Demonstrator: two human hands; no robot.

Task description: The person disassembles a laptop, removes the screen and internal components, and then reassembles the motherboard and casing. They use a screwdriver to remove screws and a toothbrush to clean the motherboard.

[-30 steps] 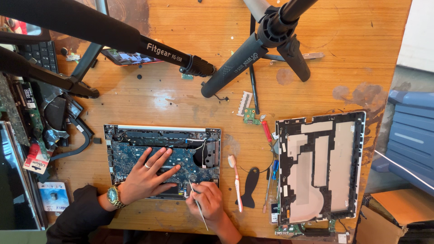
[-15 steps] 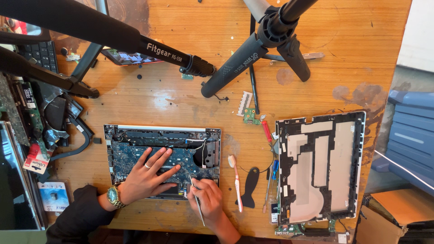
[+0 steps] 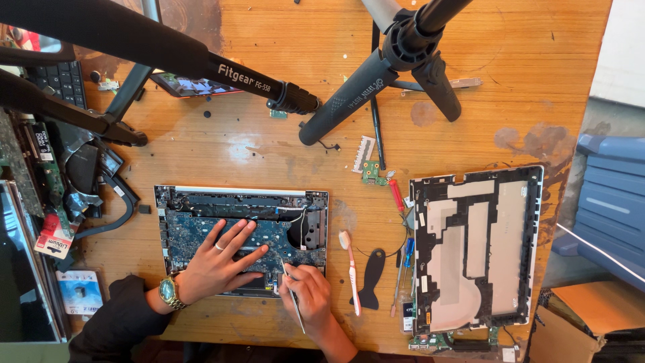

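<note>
An opened laptop base (image 3: 201, 202) lies on the wooden table (image 3: 269, 154), its blue circuit board and fan exposed. My left hand (image 3: 218, 262), with a ring and a gold watch at the wrist, rests flat with fingers spread on the board's lower middle. My right hand (image 3: 308, 292) grips thin metal tweezers (image 3: 293, 299) like a pen, their tip touching the board near the fan at the lower right corner.
A toothbrush (image 3: 349, 269), a black pry tool (image 3: 369, 279), and red and blue screwdrivers (image 3: 402, 259) lie right of the laptop. The removed bottom cover (image 3: 477, 249) sits further right. Black tripod legs (image 3: 349, 101) cross the top. Loose parts clutter the left edge.
My right hand has shifted slightly, tweezers still at the board's lower right. My left hand stays flat on the board.
</note>
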